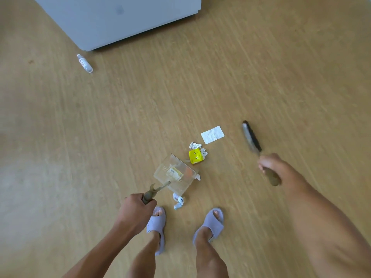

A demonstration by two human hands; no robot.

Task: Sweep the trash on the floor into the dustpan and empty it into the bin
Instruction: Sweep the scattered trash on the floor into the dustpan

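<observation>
Head view looks down on a tan wood-grain floor, with a pale grey cabinet at 12 o'clock. Left hand is wrapped around the handle of the clear dustpan, resting at centre. Right hand, at 3 o'clock, grips the blurred brush. Yellow wrapper and white paper lie just beyond the dustpan; a small bottle lies at 10 o'clock.

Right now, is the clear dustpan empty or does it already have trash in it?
Not empty. Through the clear dustpan, held by the left hand, a small labelled packet shows inside. The yellow carton lies outside on the floor.
</observation>
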